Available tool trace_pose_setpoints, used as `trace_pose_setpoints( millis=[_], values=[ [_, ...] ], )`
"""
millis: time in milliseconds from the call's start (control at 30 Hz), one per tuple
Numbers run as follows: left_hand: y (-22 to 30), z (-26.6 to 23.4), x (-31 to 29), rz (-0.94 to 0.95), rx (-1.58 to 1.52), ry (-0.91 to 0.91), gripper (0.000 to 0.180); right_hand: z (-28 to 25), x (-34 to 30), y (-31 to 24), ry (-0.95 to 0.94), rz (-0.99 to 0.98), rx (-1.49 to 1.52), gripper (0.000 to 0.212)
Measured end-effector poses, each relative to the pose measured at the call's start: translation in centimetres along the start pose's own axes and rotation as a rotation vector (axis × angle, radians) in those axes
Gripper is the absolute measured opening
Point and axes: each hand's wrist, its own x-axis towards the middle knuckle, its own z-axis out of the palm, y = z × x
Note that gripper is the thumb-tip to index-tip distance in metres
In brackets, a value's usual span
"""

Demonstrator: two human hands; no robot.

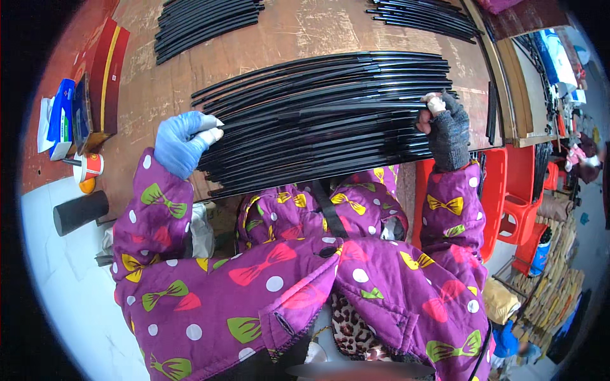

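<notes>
A wide layer of long thin black rods (318, 136) lies side by side across the near part of the wooden table. My left hand (181, 143), in a light blue glove with pale covered fingertips, pinches at the left end of one black rod (356, 108). At that rod's right end, my right hand (448, 130) has its fingers curled in. It wears a dark grey knitted fingerless glove, with white wrapping on a finger. The rod stretches between both hands, just over or on the others. Exact finger contact is partly hidden.
More black rods lie in a far left bundle (206, 25) and a far right bundle (426, 18). Left stand a red box (105, 76), a blue-white packet (61, 117), a paper cup (92, 165) and a dark cylinder (81, 213). Red plastic stools (518, 197) stand right.
</notes>
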Motion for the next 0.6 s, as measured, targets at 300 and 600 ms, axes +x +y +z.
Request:
trace_pose_setpoints(
  millis=[300, 600],
  values=[
    [0.6, 0.6, -0.8, 0.683, 0.601, 0.264, 0.029, -0.7, 0.3, -0.1, -0.005, 0.04, 0.089, 0.013],
    [0.8, 1.0, -0.1, 0.16, 0.123, 0.102, 0.018, -1.0, 0.1, -0.4, 0.01, 0.003, 0.058, 0.019]
  ],
)
